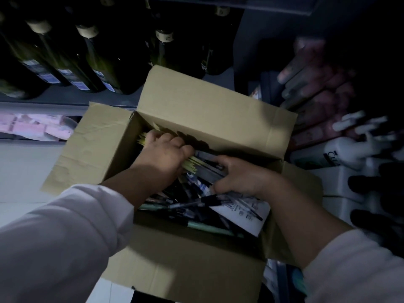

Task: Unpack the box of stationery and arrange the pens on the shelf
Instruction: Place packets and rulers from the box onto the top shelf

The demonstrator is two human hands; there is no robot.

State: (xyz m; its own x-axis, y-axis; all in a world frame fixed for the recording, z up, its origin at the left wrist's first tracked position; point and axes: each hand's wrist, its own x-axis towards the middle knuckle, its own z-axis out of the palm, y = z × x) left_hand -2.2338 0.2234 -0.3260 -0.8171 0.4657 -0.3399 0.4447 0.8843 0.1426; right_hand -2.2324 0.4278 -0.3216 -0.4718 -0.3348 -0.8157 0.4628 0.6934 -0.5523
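Inside, we noted loose dark pens (192,205) heaped in the open cardboard box (207,110), which sat in front of the shelf (43,106). Our left hand (164,154) was curled round a bundle of thin yellow sticks (192,166) near the far wall. Our right hand (238,176) gripped a flat dark pack (209,170) just beside it. Dark glass bottles (87,62) stood on the shelf, with white spray bottles (349,149) to the right.
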